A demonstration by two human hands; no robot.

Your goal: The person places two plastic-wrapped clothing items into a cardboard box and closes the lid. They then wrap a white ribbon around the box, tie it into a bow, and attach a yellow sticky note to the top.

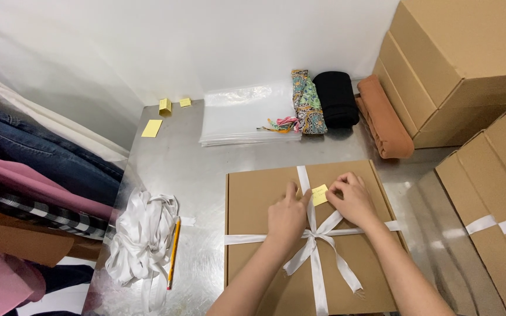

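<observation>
A flat brown cardboard box point(259, 199) lies on the metal table in front of me, tied crosswise with white ribbon point(317, 234) knotted in a bow at its middle. My left hand point(287, 215) rests on the box lid, fingers pressing beside the upright ribbon strand. My right hand point(354, 199) pinches a small yellow sticky note point(320, 194) against the ribbon just above the bow.
A bundle of loose white ribbon point(142, 234) and a yellow pencil point(173, 251) lie to the left. Yellow notes point(152, 127), a stack of clear plastic bags point(241, 117) and folded fabrics point(335, 99) sit at the back. Cardboard boxes point(464, 64) stand right; clothes point(30, 164) hang left.
</observation>
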